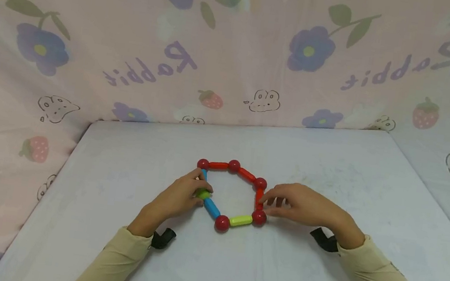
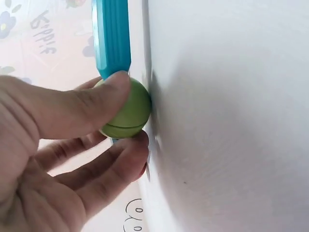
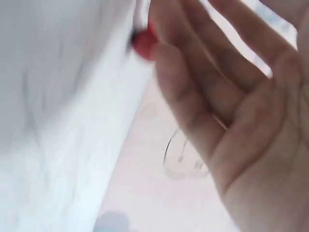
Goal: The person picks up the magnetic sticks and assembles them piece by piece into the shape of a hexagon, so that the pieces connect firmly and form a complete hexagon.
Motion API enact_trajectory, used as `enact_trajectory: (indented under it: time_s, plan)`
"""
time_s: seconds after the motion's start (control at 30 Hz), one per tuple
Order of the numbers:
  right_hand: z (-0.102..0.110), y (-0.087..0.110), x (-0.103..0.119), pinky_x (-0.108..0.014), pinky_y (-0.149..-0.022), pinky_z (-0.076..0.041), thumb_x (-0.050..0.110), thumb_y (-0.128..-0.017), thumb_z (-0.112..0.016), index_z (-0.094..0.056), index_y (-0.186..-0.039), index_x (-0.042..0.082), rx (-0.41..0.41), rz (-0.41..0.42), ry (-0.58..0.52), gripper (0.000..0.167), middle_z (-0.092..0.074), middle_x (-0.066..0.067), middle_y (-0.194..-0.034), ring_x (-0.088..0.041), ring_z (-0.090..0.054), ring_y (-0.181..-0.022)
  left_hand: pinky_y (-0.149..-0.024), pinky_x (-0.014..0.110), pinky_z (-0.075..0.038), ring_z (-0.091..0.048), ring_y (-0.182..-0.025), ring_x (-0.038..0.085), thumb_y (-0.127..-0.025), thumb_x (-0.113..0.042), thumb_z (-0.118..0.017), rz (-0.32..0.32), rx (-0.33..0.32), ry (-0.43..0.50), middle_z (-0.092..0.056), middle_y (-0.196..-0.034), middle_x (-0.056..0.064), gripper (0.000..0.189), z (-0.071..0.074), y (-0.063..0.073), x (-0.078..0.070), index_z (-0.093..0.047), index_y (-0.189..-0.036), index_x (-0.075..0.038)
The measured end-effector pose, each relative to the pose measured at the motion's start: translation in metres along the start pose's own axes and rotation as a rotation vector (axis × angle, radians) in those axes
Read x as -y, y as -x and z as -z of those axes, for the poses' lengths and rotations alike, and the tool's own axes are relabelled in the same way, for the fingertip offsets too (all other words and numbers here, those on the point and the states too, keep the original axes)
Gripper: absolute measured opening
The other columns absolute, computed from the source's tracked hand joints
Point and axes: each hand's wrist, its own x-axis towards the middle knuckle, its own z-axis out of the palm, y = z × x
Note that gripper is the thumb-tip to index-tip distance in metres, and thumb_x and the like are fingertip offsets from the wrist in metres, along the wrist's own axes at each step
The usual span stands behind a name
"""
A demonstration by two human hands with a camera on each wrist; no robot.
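Observation:
Toy rods and balls form a closed ring on the table. My left hand (image 1: pixel 179 196) is at the ring's left side, its thumb and fingers pinching a green ball (image 2: pixel 133 108) that joins two blue rods (image 1: pixel 211 208). On the right, my right hand (image 1: pixel 302 205) has its fingertips beside a red rod (image 1: pixel 259 198) and a red ball (image 1: pixel 259 217), the fingers fairly straight and loosely bent. A red ball (image 3: pixel 145 44) shows past those fingers in the right wrist view, which is blurred. A yellow-green rod (image 1: pixel 241 220) links the near red balls, and red rods (image 1: pixel 219 165) run along the far side.
The ring lies mid-table on a white tabletop (image 1: pixel 333 159). Behind and beside it hangs a pink cloth (image 1: pixel 238 42) printed with flowers, rabbits and strawberries. A black strap (image 1: pixel 163 238) hangs at the left wrist, and another black strap (image 1: pixel 324 240) at the right.

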Motion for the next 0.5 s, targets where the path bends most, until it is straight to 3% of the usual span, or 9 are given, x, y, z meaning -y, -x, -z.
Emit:
enact_trajectory:
  time_s: [0.17,0.3,0.5]
  plan:
    - [0.001,-0.005,-0.018,-0.038,-0.087,-0.056,0.017,-0.093,-0.070,-0.063,-0.130,0.022,-0.122,-0.055,-0.004,0.037,-0.066,0.002,-0.121,-0.015,-0.063,-0.105,-0.089,0.034,-0.054,-0.057,-0.100,0.015,-0.081,-0.003,-0.080,-0.089,0.025,0.000,-0.054,-0.108,-0.001,0.029,-0.002,0.001,0.002,-0.076,-0.108,-0.013]
    - [-0.008,-0.011,-0.021,-0.043,-0.099,-0.053,0.012,-0.094,-0.068,-0.062,-0.132,0.022,-0.076,-0.019,0.023,0.039,-0.062,0.001,-0.128,-0.019,-0.061,-0.118,-0.089,0.034,-0.055,-0.056,-0.101,0.015,-0.083,-0.003,-0.078,-0.121,0.039,0.021,-0.054,-0.110,0.000,0.029,-0.004,0.001,0.002,-0.076,-0.110,-0.013]
    - [-0.012,-0.009,-0.020,-0.040,-0.094,-0.055,0.011,-0.091,-0.071,-0.066,-0.123,0.023,-0.089,-0.051,0.059,0.035,-0.065,0.005,-0.117,-0.015,-0.063,-0.107,-0.092,0.034,-0.055,-0.056,-0.104,0.016,-0.086,-0.004,-0.076,-0.090,0.028,0.022,-0.053,-0.114,0.002,0.030,-0.004,-0.001,0.002,-0.075,-0.114,-0.014]
